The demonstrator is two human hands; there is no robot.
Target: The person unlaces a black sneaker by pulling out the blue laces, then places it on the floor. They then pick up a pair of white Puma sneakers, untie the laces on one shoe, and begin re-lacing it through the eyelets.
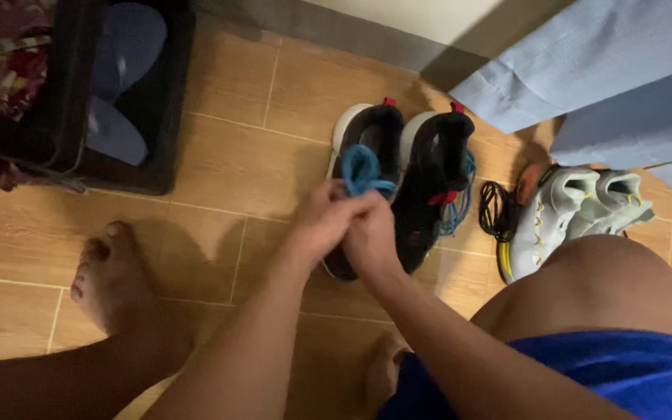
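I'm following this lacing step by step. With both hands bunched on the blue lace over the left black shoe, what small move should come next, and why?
Probably draw the blue lace taut: it loops slack above the left hand and right hand, over the left black shoe; the right black shoe already carries its lace.

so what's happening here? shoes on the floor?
A person crouches barefoot on a tiled floor. Both hands, left hand and right hand, are together over the left shoe of a black pair, holding a bundle of blue lace. The other black shoe sits beside it with blue lace in place. A grey pair stands to the right.
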